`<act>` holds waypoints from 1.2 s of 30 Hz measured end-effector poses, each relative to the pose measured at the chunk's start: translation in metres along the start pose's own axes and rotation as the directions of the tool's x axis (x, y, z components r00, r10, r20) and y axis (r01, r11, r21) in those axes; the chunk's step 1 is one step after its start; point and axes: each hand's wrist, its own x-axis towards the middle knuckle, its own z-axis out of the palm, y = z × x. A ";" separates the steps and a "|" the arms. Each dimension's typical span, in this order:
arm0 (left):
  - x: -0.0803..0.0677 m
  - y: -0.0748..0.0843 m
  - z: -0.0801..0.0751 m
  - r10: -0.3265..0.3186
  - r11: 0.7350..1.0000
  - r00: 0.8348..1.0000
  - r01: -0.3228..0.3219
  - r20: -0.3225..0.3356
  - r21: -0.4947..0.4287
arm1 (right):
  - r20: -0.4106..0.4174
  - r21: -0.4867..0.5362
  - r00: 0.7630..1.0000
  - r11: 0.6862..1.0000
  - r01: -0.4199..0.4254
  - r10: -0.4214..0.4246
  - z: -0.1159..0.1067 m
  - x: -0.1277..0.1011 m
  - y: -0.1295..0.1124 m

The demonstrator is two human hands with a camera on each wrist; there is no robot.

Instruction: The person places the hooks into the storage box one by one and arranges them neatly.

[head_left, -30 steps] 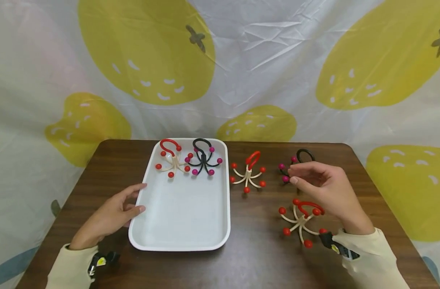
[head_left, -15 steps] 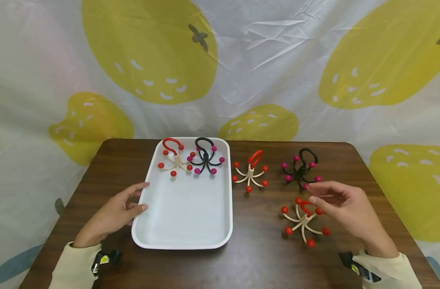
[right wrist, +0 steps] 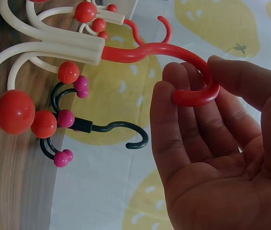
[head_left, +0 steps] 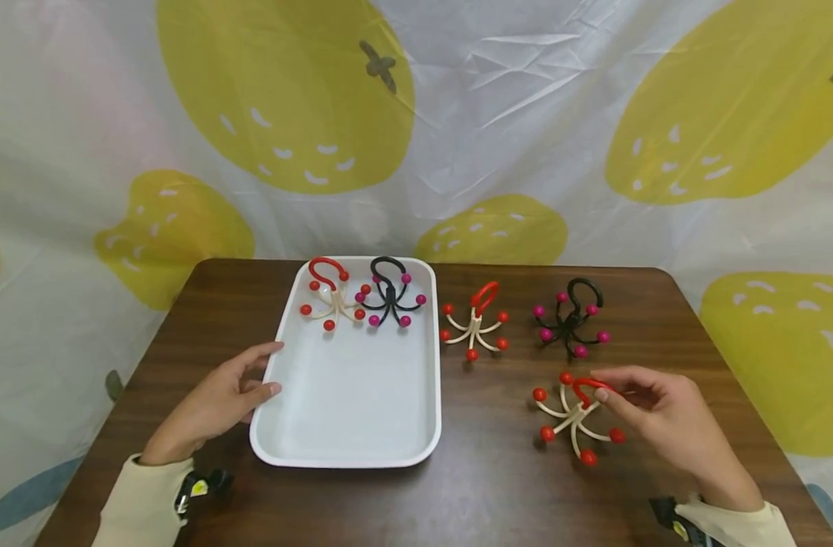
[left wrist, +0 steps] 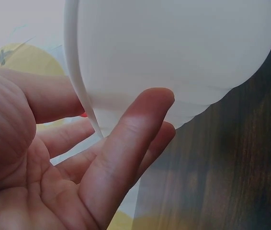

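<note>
My left hand (head_left: 214, 403) holds the left rim of a white rectangular tray (head_left: 351, 399). In the left wrist view, the thumb and fingers lie about the edge of the tray (left wrist: 183, 48). At the near right of the table, my right hand (head_left: 673, 425) pinches the red curved top of a cream hanging hook (head_left: 575, 418) with ball-tipped arms. In the right wrist view, thumb and fingertips meet the red hook end (right wrist: 174, 50). Its red balls are low, by the tabletop.
Inside the tray's far end lie a cream-and-red hook (head_left: 334, 304) and a black hook (head_left: 390, 298) with magenta balls. On the brown table (head_left: 498, 486) stand another cream-and-red hook (head_left: 475, 327) and another black hook (head_left: 571, 323). A patterned cloth (head_left: 457, 137) hangs behind.
My right hand has come down and right, away from the black hook, and now pinches the near cream hook's red top. The left hand stays on the tray.
</note>
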 end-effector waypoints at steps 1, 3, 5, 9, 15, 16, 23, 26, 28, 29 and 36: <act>0.000 0.000 0.000 -0.002 1.000 1.000 0.002 -0.001 0.000 | 0.002 -0.001 1.000 1.000 -0.005 0.005 0.000 0.000 0.000; 0.000 0.000 0.000 -0.007 1.000 1.000 0.007 -0.002 0.001 | 0.004 -0.004 1.000 1.000 -0.011 0.011 0.000 0.000 -0.001; 0.000 0.000 0.000 -0.017 1.000 1.000 0.017 -0.003 0.006 | 0.005 -0.008 1.000 1.000 -0.017 0.017 0.001 0.000 -0.001; -0.003 -0.003 0.001 -0.016 1.000 1.000 0.016 -0.006 0.002 | 0.003 -0.009 1.000 1.000 -0.020 0.020 0.002 -0.001 -0.001; -0.005 -0.006 0.001 0.002 1.000 1.000 -0.002 -0.006 -0.013 | -0.032 0.014 0.999 1.000 0.015 -0.015 0.003 0.002 0.000; -0.004 -0.005 0.000 0.003 1.000 1.000 -0.004 -0.004 -0.015 | -0.041 0.018 0.999 1.000 0.023 -0.022 0.002 0.003 0.000; -0.003 -0.003 -0.001 -0.022 1.000 1.000 0.022 -0.003 -0.011 | -0.063 0.021 0.997 0.999 0.041 -0.040 -0.002 0.009 -0.009; -0.002 -0.002 -0.002 -0.031 0.999 1.000 0.030 -0.003 -0.015 | -0.064 0.014 0.997 0.999 0.034 -0.033 -0.004 0.011 -0.012; -0.001 -0.002 -0.002 -0.028 0.999 1.000 0.028 -0.002 -0.016 | -0.069 0.017 0.997 0.999 0.037 -0.036 -0.005 0.013 -0.014; -0.001 -0.002 -0.002 -0.028 1.000 1.000 0.028 -0.004 -0.013 | -0.073 0.021 0.997 0.999 0.040 -0.038 -0.006 0.013 -0.015; 0.001 -0.001 -0.001 -0.008 1.000 1.000 0.009 -0.014 0.017 | -0.077 0.023 0.991 0.994 0.111 -0.109 -0.009 0.021 -0.022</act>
